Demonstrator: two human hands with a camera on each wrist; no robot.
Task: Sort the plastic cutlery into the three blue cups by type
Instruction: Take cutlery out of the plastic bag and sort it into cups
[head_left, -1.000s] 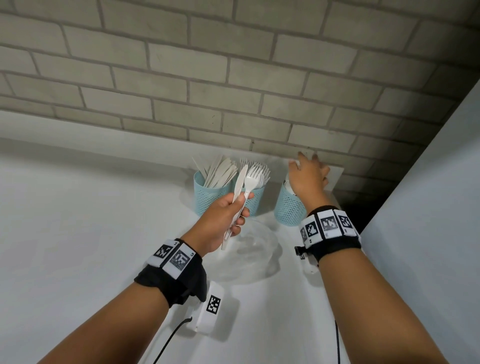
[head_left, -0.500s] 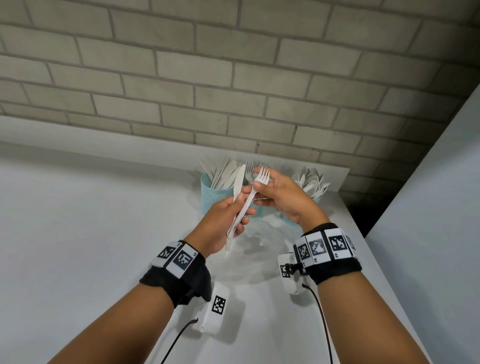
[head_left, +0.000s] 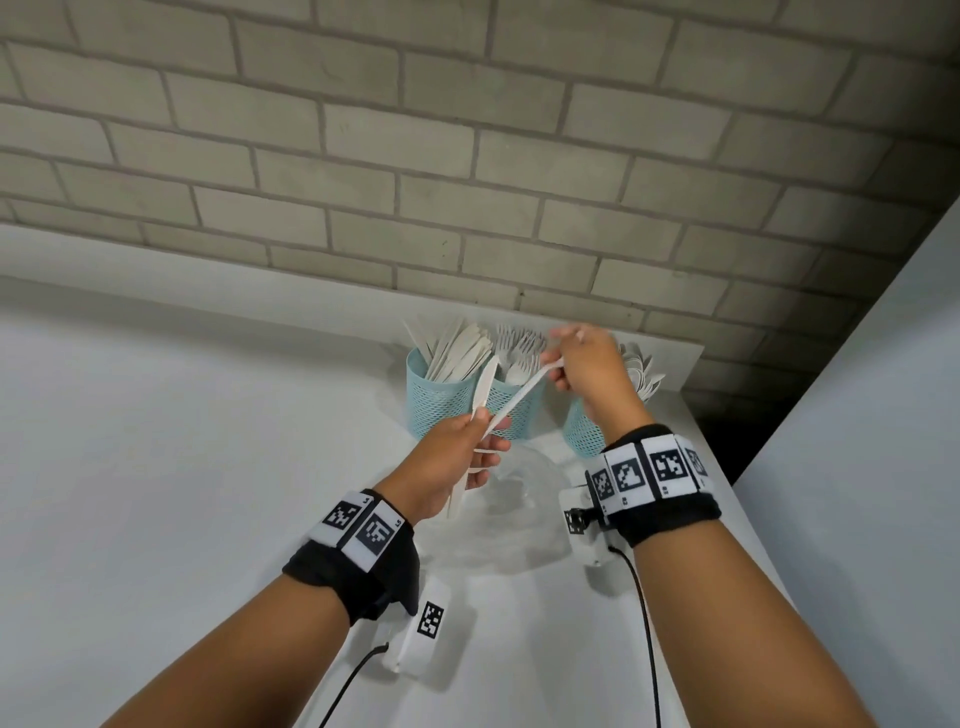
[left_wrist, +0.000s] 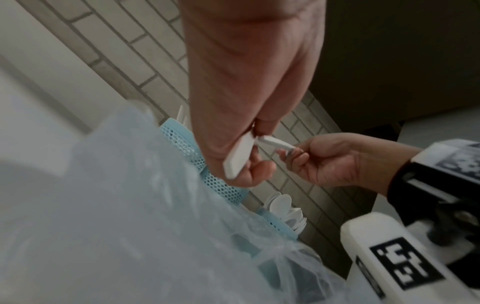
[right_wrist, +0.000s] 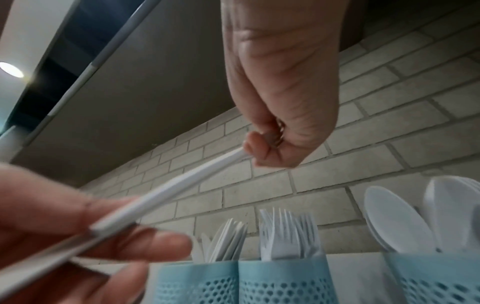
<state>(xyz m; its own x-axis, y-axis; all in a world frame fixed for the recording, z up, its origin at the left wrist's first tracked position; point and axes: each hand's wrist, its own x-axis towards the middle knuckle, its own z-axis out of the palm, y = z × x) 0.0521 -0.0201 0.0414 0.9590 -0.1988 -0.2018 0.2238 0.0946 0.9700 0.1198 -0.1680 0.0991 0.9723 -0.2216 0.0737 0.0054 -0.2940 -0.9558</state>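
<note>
Cutlery in hand, two pieces. My left hand (head_left: 447, 460) curls round a knife (head_left: 483, 387) and the handle end of a fork (head_left: 519, 397); my right hand (head_left: 587, 371) pinches the fork's head end, which its fingers hide. Judgement: thin plastic, very light, stiff but springy, smooth, so it could slip or snap if bent; best held on the flat handle. Just below the left hand lies one clear plastic bag (head_left: 511, 512) on the desk (head_left: 182, 467). Beyond both hands stand three blue cups: knives cup (head_left: 441, 402), forks cup (head_left: 519, 410), spoons cup (head_left: 582, 428). Pieces inside are too crowded to count.
</note>
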